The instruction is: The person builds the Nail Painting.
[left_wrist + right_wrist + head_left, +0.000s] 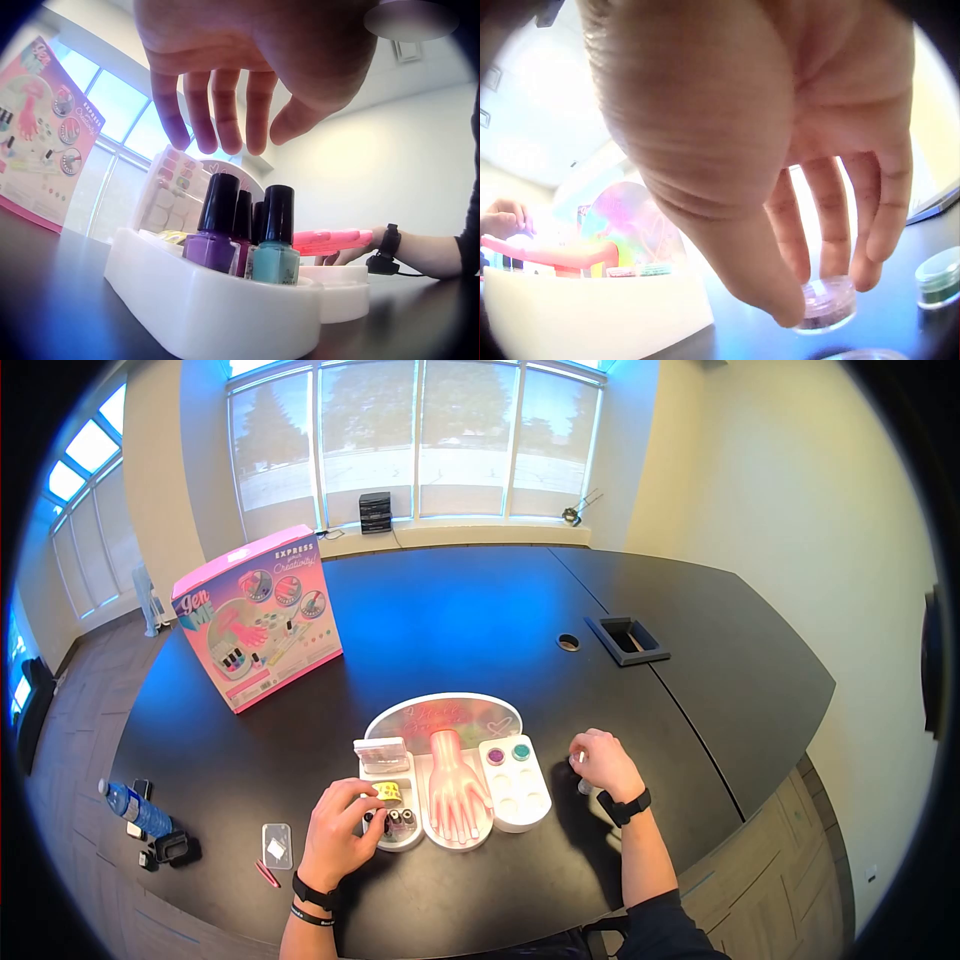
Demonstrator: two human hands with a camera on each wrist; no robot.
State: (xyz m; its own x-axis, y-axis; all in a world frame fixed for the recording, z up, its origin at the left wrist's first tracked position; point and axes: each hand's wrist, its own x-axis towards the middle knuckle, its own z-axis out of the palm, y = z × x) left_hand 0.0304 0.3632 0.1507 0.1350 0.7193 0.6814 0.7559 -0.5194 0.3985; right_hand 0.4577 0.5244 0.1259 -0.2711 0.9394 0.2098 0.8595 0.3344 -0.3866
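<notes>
My right hand (606,762) pinches a small clear jar (826,306) with dark contents between thumb and fingertips, close over the table right of the nail stand. Beside it is a second jar (939,281) with green contents. My left hand (340,835) hovers over the stand's left side, fingers loosely bent downward and holding nothing. Below those fingers, a purple nail polish bottle (211,251) and a teal one (276,262) stand black-capped in the white holder (210,311). A pink model hand (457,790) lies at the middle of the stand.
Purple (496,757) and teal (521,752) pots sit in the right-hand tray (525,820). A yellow roll (387,791) is behind the bottles. A large pink box (262,620) stands back left; a water bottle (138,809) and clear case (277,846) lie at the left.
</notes>
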